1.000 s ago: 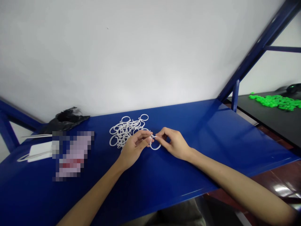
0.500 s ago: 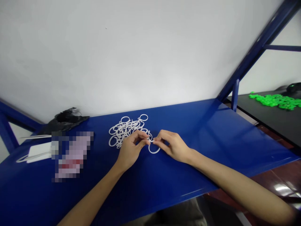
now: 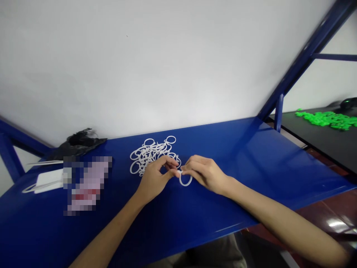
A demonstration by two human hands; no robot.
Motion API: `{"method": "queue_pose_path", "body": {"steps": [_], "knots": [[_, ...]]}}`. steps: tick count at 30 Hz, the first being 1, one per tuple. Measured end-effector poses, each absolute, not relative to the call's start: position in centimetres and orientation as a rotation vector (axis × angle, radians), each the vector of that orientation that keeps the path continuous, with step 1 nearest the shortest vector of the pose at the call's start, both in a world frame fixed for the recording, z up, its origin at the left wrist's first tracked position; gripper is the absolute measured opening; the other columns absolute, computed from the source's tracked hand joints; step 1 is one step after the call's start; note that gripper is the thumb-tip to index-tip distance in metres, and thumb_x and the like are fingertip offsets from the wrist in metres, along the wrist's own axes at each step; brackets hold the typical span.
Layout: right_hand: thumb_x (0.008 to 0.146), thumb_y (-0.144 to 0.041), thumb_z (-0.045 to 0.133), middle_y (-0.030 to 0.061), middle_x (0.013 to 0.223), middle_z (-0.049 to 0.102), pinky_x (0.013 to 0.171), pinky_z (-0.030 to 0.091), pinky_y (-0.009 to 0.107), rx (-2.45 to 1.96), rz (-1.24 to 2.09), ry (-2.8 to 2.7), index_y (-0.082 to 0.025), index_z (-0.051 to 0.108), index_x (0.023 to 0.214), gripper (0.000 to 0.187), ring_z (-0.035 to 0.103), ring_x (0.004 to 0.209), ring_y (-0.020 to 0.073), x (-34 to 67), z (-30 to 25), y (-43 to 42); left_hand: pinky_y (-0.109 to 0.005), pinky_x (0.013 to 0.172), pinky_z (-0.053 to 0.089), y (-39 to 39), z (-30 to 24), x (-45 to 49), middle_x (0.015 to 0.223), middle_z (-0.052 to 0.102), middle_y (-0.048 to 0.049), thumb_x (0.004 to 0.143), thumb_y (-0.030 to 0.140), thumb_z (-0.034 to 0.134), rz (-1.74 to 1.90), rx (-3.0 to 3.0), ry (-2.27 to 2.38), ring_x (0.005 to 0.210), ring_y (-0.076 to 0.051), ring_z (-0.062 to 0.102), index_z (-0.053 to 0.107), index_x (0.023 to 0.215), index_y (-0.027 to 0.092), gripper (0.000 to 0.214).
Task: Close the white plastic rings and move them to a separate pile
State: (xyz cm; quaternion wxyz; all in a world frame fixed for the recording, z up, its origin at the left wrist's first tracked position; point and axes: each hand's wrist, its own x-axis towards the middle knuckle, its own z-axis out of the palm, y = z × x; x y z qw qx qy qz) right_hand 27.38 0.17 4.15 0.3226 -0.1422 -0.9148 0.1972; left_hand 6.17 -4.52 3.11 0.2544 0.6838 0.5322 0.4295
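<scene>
Both hands meet over the blue table [image 3: 251,156] on one white plastic ring [image 3: 186,182]. My left hand [image 3: 156,178] pinches the ring's top with thumb and forefinger. My right hand [image 3: 206,173] pinches the same spot from the other side, fingers curled. The ring hangs just below the fingertips, close to the tabletop. A loose pile of white rings [image 3: 149,153] lies on the table just behind my left hand.
A crumpled black bag [image 3: 78,143] sits at the back left by the wall. A white flat object with a cord [image 3: 47,179] and a blurred-out patch lie at the left. A black table at the right carries green pieces [image 3: 326,119].
Both hands, still pinching the ring, have sunk slightly toward me and the tabletop. The ring now hangs lower. The pile has not moved.
</scene>
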Motion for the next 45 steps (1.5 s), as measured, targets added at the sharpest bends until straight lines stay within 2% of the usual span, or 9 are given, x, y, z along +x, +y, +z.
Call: {"method": "queue_pose_path", "body": {"steps": [4, 7, 10, 13, 20, 26, 32, 41, 45], "knots": [[0.102, -0.027, 0.045, 0.0077, 0.099, 0.067, 0.076, 0.052, 0.03, -0.709, 0.296, -2.455, -0.021, 0.066, 0.105, 0.023, 0.064, 0.09, 0.0188, 28.6, 3.9, 2.7, -0.035, 0.083, 0.052, -4.1, 3.5, 5.3, 0.091, 0.07, -0.0008, 0.087, 0.04, 0.066, 1.13, 2.175, 1.595, 0.087, -0.019, 0.064, 0.065, 0.097, 0.024, 0.019], [0.1, -0.022, 0.049, 0.0084, 0.103, 0.067, 0.069, 0.051, 0.03, -1.158, 0.107, -2.497, -0.022, 0.07, 0.105, 0.022, 0.065, 0.089, 0.0206, 30.2, 3.6, 5.1, -0.044, 0.099, 0.045, -3.7, 2.9, 4.1, 0.103, 0.068, -0.0033, 0.091, 0.037, 0.06, 0.985, 2.435, 1.736, 0.106, -0.024, 0.058, 0.064, 0.103, 0.023, 0.018], [0.099, -0.022, 0.05, 0.0096, 0.107, 0.067, 0.068, 0.05, 0.03, -1.545, -0.005, -2.48, -0.022, 0.07, 0.111, 0.024, 0.066, 0.088, 0.022, 31.6, 3.7, 6.7, -0.05, 0.102, 0.042, -3.3, 2.0, 3.1, 0.113, 0.064, -0.0054, 0.089, 0.04, 0.061, 0.797, 2.539, 1.857, 0.115, -0.028, 0.052, 0.064, 0.108, 0.024, 0.025], [0.099, -0.028, 0.049, 0.0102, 0.11, 0.068, 0.073, 0.051, 0.032, -1.712, -0.098, -2.454, -0.022, 0.071, 0.113, 0.026, 0.064, 0.097, 0.0253, 32.0, 3.9, 7.0, -0.051, 0.102, 0.041, -3.1, 1.3, 2.7, 0.116, 0.062, -0.0055, 0.087, 0.042, 0.064, 0.698, 2.573, 1.889, 0.117, -0.03, 0.05, 0.067, 0.105, 0.025, 0.024], [0.099, -0.031, 0.05, 0.0135, 0.114, 0.066, 0.09, 0.05, 0.04, -1.456, -0.178, -2.452, -0.015, 0.068, 0.12, 0.032, 0.056, 0.106, 0.0289, 31.0, 4.0, 5.8, -0.049, 0.099, 0.041, -3.1, 1.1, 3.4, 0.113, 0.062, -0.0044, 0.089, 0.032, 0.066, 0.725, 2.616, 1.801, 0.112, -0.027, 0.05, 0.068, 0.09, 0.025, 0.007], [0.1, -0.035, 0.05, 0.0111, 0.111, 0.066, 0.094, 0.051, 0.042, -0.885, 0.206, -2.558, -0.018, 0.062, 0.127, 0.035, 0.059, 0.103, 0.0239, 28.9, 2.7, 3.8, -0.046, 0.097, 0.042, -3.6, 1.5, 4.5, 0.112, 0.063, -0.0044, 0.083, 0.026, 0.073, 0.874, 2.66, 1.694, 0.11, -0.026, 0.051, 0.066, 0.081, 0.022, 0.008], [0.097, -0.034, 0.057, 0.0102, 0.118, 0.062, 0.094, 0.052, 0.041, -0.679, 0.531, -2.552, -0.024, 0.053, 0.138, 0.042, 0.06, 0.109, 0.0234, 27.3, 2.2, 1.8, -0.043, 0.094, 0.041, -4.3, 2.2, 5.2, 0.106, 0.065, -0.0042, 0.084, 0.025, 0.072, 0.946, 2.703, 1.641, 0.105, -0.025, 0.052, 0.062, 0.082, 0.021, 0.011], [0.101, -0.03, 0.05, 0.0077, 0.104, 0.066, 0.084, 0.052, 0.032, -0.591, 0.652, -2.48, -0.021, 0.065, 0.115, 0.023, 0.064, 0.094, 0.0182, 27.0, 2.0, 1.7, -0.037, 0.087, 0.041, -4.5, 2.7, 6.4, 0.089, 0.066, -0.0018, 0.095, 0.025, 0.058, 1.019, 2.781, 1.514, 0.092, -0.02, 0.055, 0.057, 0.089, 0.019, 0.008], [0.1, -0.032, 0.051, 0.0068, 0.103, 0.068, 0.082, 0.052, 0.03, -0.587, 0.692, -2.414, -0.022, 0.065, 0.117, 0.024, 0.065, 0.091, 0.0175, 27.0, 2.2, 1.6, -0.035, 0.084, 0.043, -4.5, 2.9, 6.6, 0.084, 0.067, -0.0014, 0.096, 0.026, 0.055, 1.071, 2.829, 1.538, 0.087, -0.02, 0.056, 0.058, 0.088, 0.019, 0.01]]}}
